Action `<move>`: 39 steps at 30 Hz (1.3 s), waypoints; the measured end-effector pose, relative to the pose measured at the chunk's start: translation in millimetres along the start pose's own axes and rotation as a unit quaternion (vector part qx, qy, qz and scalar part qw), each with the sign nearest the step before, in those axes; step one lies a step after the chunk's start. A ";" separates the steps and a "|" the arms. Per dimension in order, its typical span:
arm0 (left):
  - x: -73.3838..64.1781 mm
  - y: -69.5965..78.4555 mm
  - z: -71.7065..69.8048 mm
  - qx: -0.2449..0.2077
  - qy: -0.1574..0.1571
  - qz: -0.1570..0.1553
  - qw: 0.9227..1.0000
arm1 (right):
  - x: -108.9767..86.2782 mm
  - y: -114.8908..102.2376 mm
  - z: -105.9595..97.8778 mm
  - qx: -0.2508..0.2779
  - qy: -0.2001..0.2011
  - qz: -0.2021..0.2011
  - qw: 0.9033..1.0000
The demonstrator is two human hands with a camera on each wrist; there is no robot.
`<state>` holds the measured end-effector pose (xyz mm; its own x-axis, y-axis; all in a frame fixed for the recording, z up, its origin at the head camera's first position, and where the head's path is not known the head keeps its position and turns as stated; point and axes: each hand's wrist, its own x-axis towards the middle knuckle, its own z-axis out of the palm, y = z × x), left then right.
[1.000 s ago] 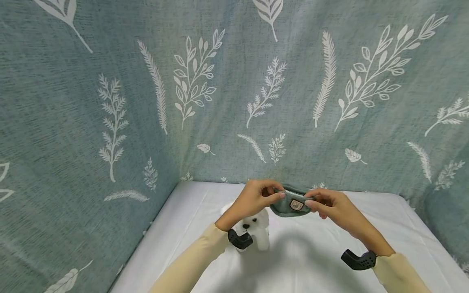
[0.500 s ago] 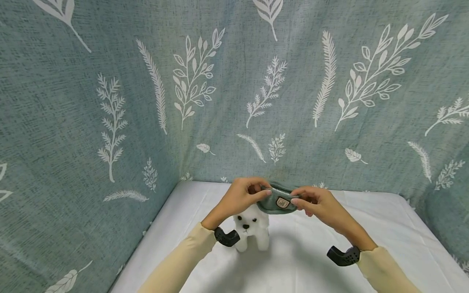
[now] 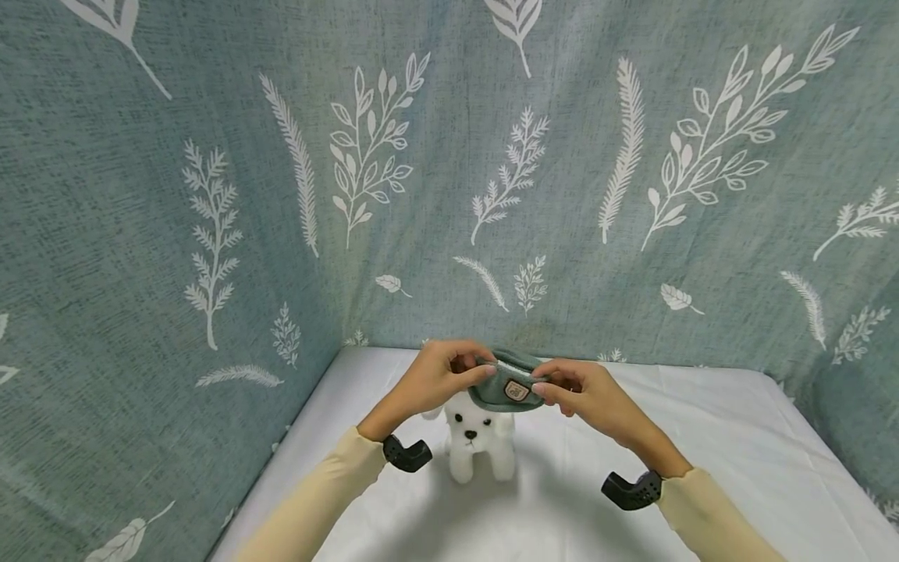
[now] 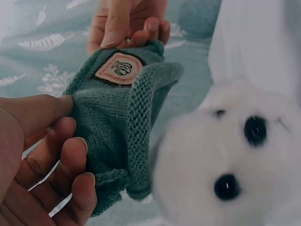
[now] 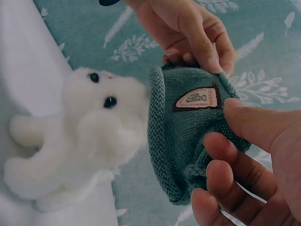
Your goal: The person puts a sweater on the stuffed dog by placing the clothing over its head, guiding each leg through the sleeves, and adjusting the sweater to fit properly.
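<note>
A small green knit hat [image 3: 495, 393] with a rolled brim and a pink patch [image 5: 197, 98] is held up over a white plush dog [image 3: 477, 446]. My left hand [image 3: 442, 375] pinches one upper side of the hat between thumb and fingers. On the opposite side my right hand [image 3: 588, 393] pinches it the same way. The brim hangs downward and hides the top of the dog's head in the head view. Seen from the left wrist, the brim lies close beside the dog's head [image 4: 197, 155]; whether they touch I cannot tell. The dog stands upright, facing me.
A white cloth [image 3: 702, 445] covers the table. Teal fabric [image 3: 449, 195] with white leaf prints hangs behind and at the sides. A black wrist mount [image 3: 407, 454] sits on the left wrist and another black mount [image 3: 632, 492] on the right.
Both hands have moved left with the hat, bringing it from the dog's right side in the picture to above its head. More of the dog's face now shows. The dog stays put.
</note>
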<state>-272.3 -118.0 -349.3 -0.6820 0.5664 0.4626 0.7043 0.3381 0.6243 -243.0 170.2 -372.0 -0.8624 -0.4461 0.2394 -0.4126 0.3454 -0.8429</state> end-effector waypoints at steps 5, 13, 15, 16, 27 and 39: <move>-6.7 -5.0 -8.2 0.011 0.008 -0.005 1.000 | 7.2 -2.4 10.2 0.007 -0.009 -0.002 1.000; -18.3 -15.9 -15.4 0.018 0.006 -0.012 1.000 | 14.1 -3.7 22.5 0.001 -0.023 0.003 1.000; -20.6 -18.2 -16.9 0.022 0.003 -0.017 1.000 | 15.5 -3.8 24.8 0.002 -0.027 0.005 1.000; -21.5 -19.0 -17.6 0.024 0.002 -0.018 1.000 | 16.2 -3.7 25.8 0.001 -0.028 0.005 1.000; -31.8 -27.6 -22.9 0.034 -0.013 -0.037 0.999 | 21.5 0.1 37.8 -0.004 -0.036 0.021 0.999; -33.5 -34.3 -16.0 0.215 0.000 -0.031 0.976 | 30.4 5.7 54.4 -0.118 0.038 -0.014 0.992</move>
<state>-276.7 -160.6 -376.1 -0.7255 0.5358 0.4320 0.6799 0.6554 0.3291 -255.7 113.7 -395.7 -0.8658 -0.3971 0.3045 -0.4861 0.5223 -0.7007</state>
